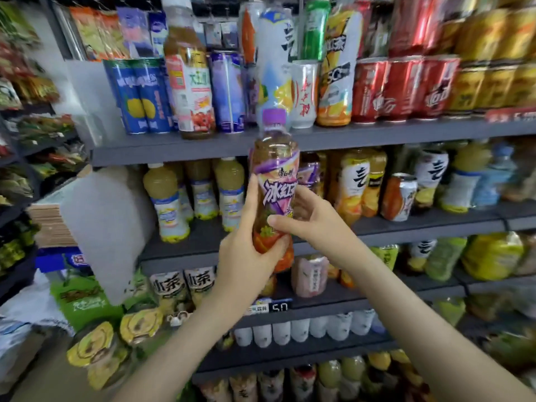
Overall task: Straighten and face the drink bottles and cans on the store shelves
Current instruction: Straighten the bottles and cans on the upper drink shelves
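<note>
Just behind tea bottle (274,181), matching bottle (311,173), orange can (398,198)

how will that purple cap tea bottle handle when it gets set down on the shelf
Probably fairly heavy: the bottle looks full almost to its cap. Tall and narrow, so it may tip if nudged high. The glossy wrap could be slippery; left hand and right hand both hold it.
</note>
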Demonstrator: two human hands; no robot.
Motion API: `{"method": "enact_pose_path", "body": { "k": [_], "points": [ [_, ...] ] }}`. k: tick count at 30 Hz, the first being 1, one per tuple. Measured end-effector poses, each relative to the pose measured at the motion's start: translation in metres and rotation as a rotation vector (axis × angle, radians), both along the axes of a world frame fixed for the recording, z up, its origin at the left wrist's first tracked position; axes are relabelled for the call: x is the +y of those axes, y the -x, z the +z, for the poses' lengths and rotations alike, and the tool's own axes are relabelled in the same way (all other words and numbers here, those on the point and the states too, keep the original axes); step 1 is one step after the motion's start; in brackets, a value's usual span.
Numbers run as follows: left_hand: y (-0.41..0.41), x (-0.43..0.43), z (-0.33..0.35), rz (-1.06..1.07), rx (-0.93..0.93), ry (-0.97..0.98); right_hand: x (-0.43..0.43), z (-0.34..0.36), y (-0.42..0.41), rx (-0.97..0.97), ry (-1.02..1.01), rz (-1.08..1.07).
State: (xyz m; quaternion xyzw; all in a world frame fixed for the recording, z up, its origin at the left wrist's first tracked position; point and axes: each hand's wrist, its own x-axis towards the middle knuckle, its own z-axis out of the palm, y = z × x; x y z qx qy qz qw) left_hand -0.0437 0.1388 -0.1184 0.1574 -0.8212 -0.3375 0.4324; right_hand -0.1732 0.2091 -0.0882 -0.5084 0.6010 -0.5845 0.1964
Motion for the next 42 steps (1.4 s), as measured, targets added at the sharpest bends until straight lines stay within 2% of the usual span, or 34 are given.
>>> {"method": "enact_pose_path", "body": {
  "k": [5,10,13,18,23,27,31,42],
  "points": [
    [0.056,0.072,-0.024,-0.045,-0.195,-0.009,0.08,-0.036,0.054,-0.135,-0.064,-0.122],
    [0.118,0.134,-0.035,-0.298,-0.337,-0.116,0.162,-0.062,0.117,-0.174,-0.089,-0.251],
    [0.155,0.171,-0.047,-0.368,-0.332,-0.164,0.208,-0.076,0.154,-0.193,-0.085,-0.329],
    [0.223,0.228,-0.061,-0.349,-0.362,-0.213,0.281,-0.086,0.215,-0.171,-0.114,-0.432],
    [0.306,0.263,-0.06,-0.348,-0.383,-0.156,0.337,-0.079,0.287,-0.161,-0.077,-0.549],
    [0.376,0.277,-0.062,-0.341,-0.396,-0.101,0.364,-0.078,0.352,-0.191,0.015,-0.646],
    [0.452,0.283,-0.065,-0.344,-0.328,-0.06,0.385,-0.082,0.42,-0.272,0.124,-0.701],
    [0.618,0.33,-0.065,-0.411,-0.351,-0.019,0.443,-0.067,0.578,-0.223,0.202,-0.857]
  ]
}}
